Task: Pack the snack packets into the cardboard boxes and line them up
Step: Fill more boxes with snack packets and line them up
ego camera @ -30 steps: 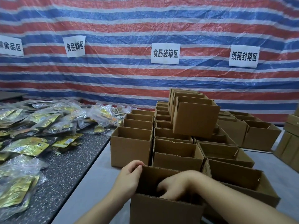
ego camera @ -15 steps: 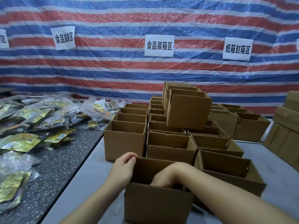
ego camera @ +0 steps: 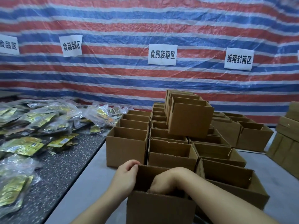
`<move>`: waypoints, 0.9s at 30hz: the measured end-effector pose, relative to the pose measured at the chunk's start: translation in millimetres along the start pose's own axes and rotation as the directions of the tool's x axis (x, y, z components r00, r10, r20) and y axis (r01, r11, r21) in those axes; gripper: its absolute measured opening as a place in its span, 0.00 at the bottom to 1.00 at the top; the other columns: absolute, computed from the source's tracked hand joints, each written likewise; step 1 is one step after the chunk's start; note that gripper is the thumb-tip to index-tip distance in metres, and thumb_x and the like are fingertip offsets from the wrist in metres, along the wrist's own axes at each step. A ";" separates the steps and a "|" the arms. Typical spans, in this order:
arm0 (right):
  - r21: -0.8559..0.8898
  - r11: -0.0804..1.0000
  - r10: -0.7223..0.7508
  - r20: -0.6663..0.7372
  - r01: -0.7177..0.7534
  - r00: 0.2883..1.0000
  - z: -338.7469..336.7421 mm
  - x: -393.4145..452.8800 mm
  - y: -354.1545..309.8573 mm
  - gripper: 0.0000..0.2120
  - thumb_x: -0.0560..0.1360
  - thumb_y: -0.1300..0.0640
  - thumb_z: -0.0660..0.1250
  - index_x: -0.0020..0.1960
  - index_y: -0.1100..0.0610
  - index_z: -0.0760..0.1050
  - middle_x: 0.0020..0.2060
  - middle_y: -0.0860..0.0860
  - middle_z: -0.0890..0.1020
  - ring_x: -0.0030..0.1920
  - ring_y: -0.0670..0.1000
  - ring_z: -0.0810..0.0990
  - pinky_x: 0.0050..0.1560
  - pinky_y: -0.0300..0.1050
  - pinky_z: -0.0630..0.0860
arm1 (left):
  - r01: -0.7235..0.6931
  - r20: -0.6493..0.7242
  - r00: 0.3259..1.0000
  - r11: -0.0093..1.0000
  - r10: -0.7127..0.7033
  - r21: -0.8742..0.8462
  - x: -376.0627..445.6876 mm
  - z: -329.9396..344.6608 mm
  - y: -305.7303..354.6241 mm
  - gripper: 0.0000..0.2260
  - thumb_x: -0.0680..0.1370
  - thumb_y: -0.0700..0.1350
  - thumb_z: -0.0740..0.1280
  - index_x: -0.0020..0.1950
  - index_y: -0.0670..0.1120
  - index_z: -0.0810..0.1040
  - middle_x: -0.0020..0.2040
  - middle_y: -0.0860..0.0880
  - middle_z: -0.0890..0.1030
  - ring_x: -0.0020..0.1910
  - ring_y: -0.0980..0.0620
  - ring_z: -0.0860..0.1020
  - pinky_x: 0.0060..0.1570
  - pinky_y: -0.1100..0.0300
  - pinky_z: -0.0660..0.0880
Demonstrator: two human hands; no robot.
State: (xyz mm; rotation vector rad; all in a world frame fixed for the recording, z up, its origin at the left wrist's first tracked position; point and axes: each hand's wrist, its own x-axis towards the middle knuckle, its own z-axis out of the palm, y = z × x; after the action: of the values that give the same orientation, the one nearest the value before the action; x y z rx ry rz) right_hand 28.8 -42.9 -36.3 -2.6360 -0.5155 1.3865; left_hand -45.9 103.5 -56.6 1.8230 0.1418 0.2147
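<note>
The left hand [ego camera: 125,177] grips the nearest cardboard box [ego camera: 160,207] by its left wall, probably to steady it, while the right hand [ego camera: 163,183] reaches inside, its fingers hidden. Beyond stand rows of open boxes [ego camera: 127,146]; the snack packets [ego camera: 32,126] lie heaped at far left.

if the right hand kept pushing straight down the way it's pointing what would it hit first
Most likely the inside bottom of the nearest cardboard box. The right hand reaches down into it, fingers hidden below the rim, so whether a packet lies under them cannot be seen. The left hand holds the box's left wall.
</note>
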 end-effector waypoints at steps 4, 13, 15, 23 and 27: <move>-0.112 0.992 -0.065 -0.003 0.064 0.998 16.1 15.6 -11.6 0.18 0.84 0.58 0.59 0.71 0.65 0.71 0.65 0.62 0.76 0.58 0.55 0.73 0.63 0.48 0.66 | -0.022 -0.002 1.000 0.999 0.022 0.031 -0.9 0.9 -0.5 0.11 0.84 0.43 0.58 0.48 0.51 0.79 0.47 0.50 0.80 0.50 0.54 0.77 0.44 0.63 0.73; 0.203 0.973 -0.051 -0.279 0.111 0.959 7.5 -60.9 -4.0 0.16 0.84 0.43 0.56 0.54 0.48 0.81 0.50 0.48 0.84 0.49 0.45 0.83 0.55 0.42 0.77 | 0.000 0.101 0.995 1.000 0.001 -0.016 -3.4 -9.8 2.0 0.11 0.85 0.47 0.57 0.53 0.53 0.79 0.51 0.53 0.81 0.51 0.59 0.78 0.42 0.69 0.74; 0.180 0.957 -0.144 -0.383 0.227 0.912 3.2 -83.2 -0.7 0.14 0.84 0.46 0.59 0.51 0.49 0.81 0.45 0.47 0.85 0.44 0.45 0.85 0.45 0.39 0.79 | -0.010 0.100 0.995 1.000 0.011 -0.011 -0.8 -15.0 4.4 0.12 0.85 0.51 0.55 0.54 0.54 0.78 0.51 0.56 0.81 0.53 0.60 0.77 0.46 0.67 0.74; 0.012 0.895 -0.276 -0.771 0.446 0.574 -57.7 -95.8 -25.8 0.07 0.82 0.51 0.63 0.48 0.43 0.79 0.43 0.44 0.83 0.44 0.40 0.82 0.39 0.32 0.76 | -0.121 -0.322 0.930 0.976 0.175 0.180 110.0 -101.7 8.7 0.10 0.82 0.45 0.59 0.46 0.47 0.79 0.44 0.48 0.82 0.44 0.47 0.79 0.45 0.51 0.75; -0.026 0.884 -0.235 -0.888 0.467 0.395 -112.5 -59.7 -38.3 0.08 0.82 0.50 0.64 0.47 0.37 0.74 0.47 0.40 0.80 0.48 0.41 0.79 0.41 0.32 0.74 | 0.013 -0.319 0.935 0.883 0.156 0.470 204.6 -135.0 -24.7 0.09 0.82 0.46 0.59 0.58 0.46 0.75 0.46 0.50 0.78 0.42 0.51 0.77 0.37 0.56 0.70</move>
State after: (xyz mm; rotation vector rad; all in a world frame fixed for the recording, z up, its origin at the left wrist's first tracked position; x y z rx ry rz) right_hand 80.4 -22.1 84.5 -2.3764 -0.6353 -0.1461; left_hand 124.2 279.9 -32.0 2.2596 0.4045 0.6032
